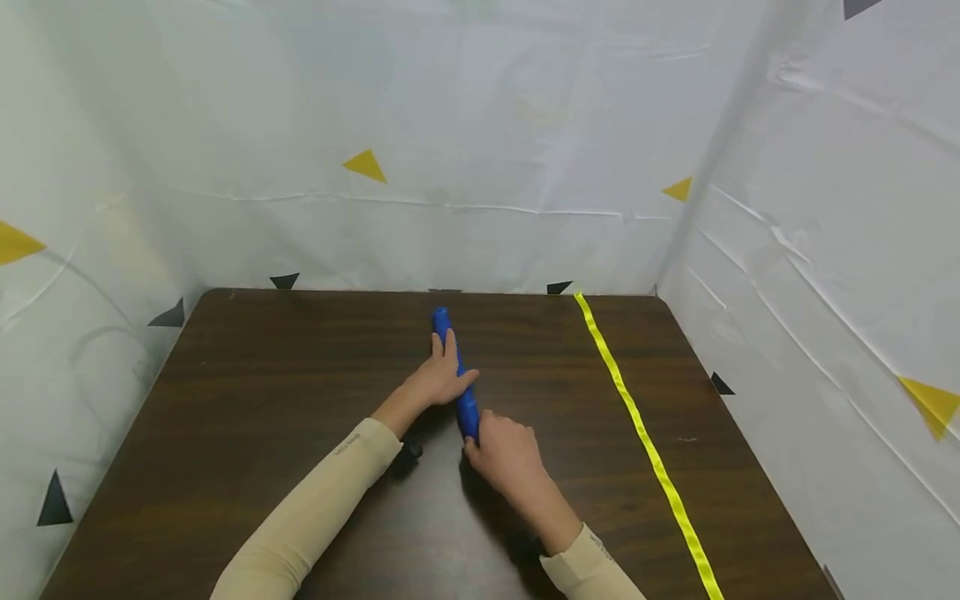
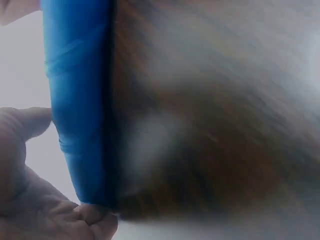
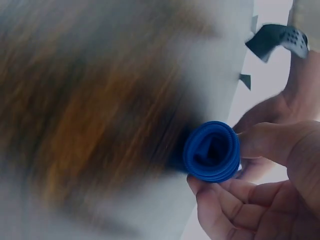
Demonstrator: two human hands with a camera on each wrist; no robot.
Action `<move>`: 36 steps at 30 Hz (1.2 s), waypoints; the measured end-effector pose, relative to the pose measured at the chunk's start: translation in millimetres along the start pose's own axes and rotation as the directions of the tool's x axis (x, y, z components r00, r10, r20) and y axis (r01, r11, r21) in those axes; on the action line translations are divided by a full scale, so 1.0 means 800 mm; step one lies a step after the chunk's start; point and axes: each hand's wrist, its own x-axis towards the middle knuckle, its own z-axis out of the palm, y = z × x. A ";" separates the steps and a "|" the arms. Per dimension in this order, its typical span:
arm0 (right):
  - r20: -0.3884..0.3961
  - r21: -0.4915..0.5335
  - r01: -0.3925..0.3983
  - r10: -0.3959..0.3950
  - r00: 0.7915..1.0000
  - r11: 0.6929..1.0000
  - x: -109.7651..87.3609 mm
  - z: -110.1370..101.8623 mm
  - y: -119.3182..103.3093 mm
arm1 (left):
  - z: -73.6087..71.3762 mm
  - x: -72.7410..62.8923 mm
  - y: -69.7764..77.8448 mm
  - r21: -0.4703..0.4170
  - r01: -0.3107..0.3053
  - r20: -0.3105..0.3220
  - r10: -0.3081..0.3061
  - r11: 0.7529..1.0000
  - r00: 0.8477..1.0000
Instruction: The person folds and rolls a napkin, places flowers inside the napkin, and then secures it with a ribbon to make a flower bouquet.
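Note:
A slim blue cloth roll (image 1: 467, 408) lies lengthwise away from me over the table, its creases showing in the left wrist view. My left hand (image 1: 442, 379) holds it towards the far end, thumb across to the right side and fingers along the far part. With thumb and fingers my right hand (image 1: 510, 454) grips the near end. The right wrist view looks into that round end of the roll (image 3: 212, 152), with coiled layers and a folded hollow; the thumb (image 3: 267, 142) presses its side and the fingertips sit beneath.
Underneath is a dark wood-grain table (image 1: 300, 375). A yellow strip (image 1: 637, 421) runs down its right side. White sheeting (image 1: 480, 125) with yellow and black triangles encloses the back and sides. A small black piece (image 1: 412, 450) shows by the left sleeve (image 1: 330, 492).

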 end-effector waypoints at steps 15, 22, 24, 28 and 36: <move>-0.024 -0.004 -0.006 0.006 1.000 1.000 0.006 0.006 -0.007 | 0.000 0.018 0.021 0.045 0.046 -0.020 -0.045 0.998 0.999; 0.033 0.035 -0.055 0.053 0.998 0.998 0.011 0.000 -0.001 | 0.000 0.017 0.020 0.000 0.036 -0.021 -0.036 0.999 0.999; 0.051 0.044 -0.073 0.071 0.996 0.996 0.011 0.000 0.001 | 0.000 0.014 0.020 -0.032 0.036 -0.001 -0.036 0.999 0.999; 0.056 0.046 -0.087 0.084 0.995 0.995 0.011 0.000 0.004 | -0.001 0.010 0.022 -0.047 0.033 0.034 -0.031 0.998 0.999; 0.034 0.036 -0.078 0.077 0.996 0.996 0.014 0.004 0.013 | 0.010 0.015 0.022 0.137 -0.024 0.041 0.019 0.990 0.999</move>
